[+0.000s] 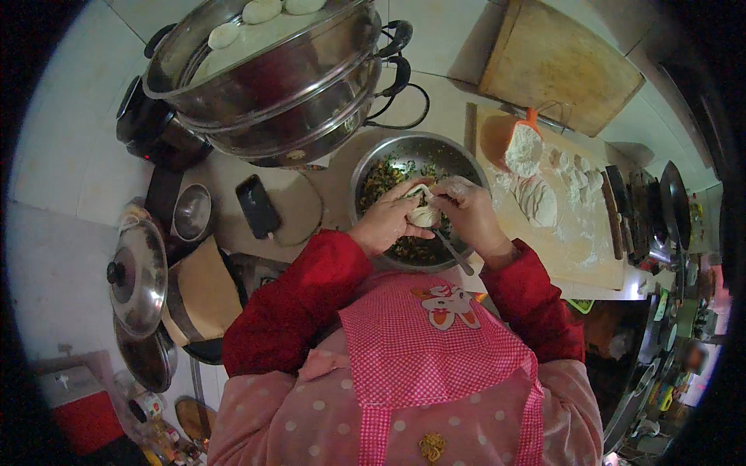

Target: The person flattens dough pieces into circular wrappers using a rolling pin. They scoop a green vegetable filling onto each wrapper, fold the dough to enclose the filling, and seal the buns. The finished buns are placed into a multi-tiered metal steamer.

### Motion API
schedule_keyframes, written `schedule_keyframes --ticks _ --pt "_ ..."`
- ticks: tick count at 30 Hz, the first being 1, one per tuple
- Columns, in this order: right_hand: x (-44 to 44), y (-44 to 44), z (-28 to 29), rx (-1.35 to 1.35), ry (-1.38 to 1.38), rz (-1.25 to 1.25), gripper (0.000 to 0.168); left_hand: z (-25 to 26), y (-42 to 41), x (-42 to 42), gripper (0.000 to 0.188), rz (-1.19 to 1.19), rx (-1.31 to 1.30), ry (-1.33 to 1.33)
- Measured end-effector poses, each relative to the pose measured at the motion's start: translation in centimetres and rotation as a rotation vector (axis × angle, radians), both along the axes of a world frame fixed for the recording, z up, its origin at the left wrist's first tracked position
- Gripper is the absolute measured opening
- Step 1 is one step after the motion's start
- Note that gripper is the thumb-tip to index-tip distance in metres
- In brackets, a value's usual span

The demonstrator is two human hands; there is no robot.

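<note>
A partly pleated dough bun [423, 216] with green filling showing at its opening rests in my left hand [387, 218], whose fingers curl around it. The thumb and fingers of my right hand [469, 209] pinch the dough edge on the other side. Both hands are over a steel bowl [373, 148] of chopped green and brown filling [387, 175]. A metal spoon [457, 255] leans on the bowl's near rim, its bowl end hidden. To the right, a floured wooden board [577, 250] carries a stack of flat dough wrappers [539, 201] and several small dough pieces [577, 169].
A tall steel steamer [280, 99] with several buns [262, 10] in its top tier stands back left. Near it lies a phone [258, 207] with a cable. An orange scoop of flour [524, 148] and a rolling pin [613, 215] are on the board. Pot lids [140, 279] stand far left.
</note>
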State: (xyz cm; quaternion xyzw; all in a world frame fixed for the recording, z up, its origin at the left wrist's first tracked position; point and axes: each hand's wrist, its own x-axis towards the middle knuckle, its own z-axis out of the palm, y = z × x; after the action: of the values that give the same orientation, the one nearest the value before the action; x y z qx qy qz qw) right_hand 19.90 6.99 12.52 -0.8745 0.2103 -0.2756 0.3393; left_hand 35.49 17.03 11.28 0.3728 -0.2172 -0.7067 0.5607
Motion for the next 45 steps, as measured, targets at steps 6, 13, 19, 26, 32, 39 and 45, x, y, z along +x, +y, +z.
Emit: schedule_keyframes --ticks 6,13,19,26,32,39,45 --pt "0.3 0.8 1.1 0.013 0.034 -0.034 0.015 -0.2 -0.3 0.2 0.04 -0.037 0.073 -0.142" --pt "0.2 0.7 0.9 -0.049 0.027 0.027 0.017 0.4 -0.4 1.0 0.039 -0.118 0.108 -0.155" --pt "-0.1 0.2 0.3 -0.103 0.021 0.0 0.012 1.1 -0.7 1.6 0.044 -0.18 0.052 -0.006" --pt "0.3 0.9 1.4 -0.016 -0.016 0.072 0.019 0.7 -0.5 1.2 0.047 -0.19 0.04 -0.31" --pt "-0.3 -0.4 2.1 0.679 -0.229 -0.063 0.008 0.6 -1.8 3.3 0.053 -0.127 0.048 0.176" --pt "0.1 1.2 -1.2 0.814 -0.276 -0.108 0.008 -4.0 -2.4 -1.3 0.06 0.176 0.076 0.411" --pt "0.1 1.1 -2.1 0.741 -0.298 -0.11 0.007 -3.6 -2.6 -1.0 0.045 0.265 0.172 0.331"
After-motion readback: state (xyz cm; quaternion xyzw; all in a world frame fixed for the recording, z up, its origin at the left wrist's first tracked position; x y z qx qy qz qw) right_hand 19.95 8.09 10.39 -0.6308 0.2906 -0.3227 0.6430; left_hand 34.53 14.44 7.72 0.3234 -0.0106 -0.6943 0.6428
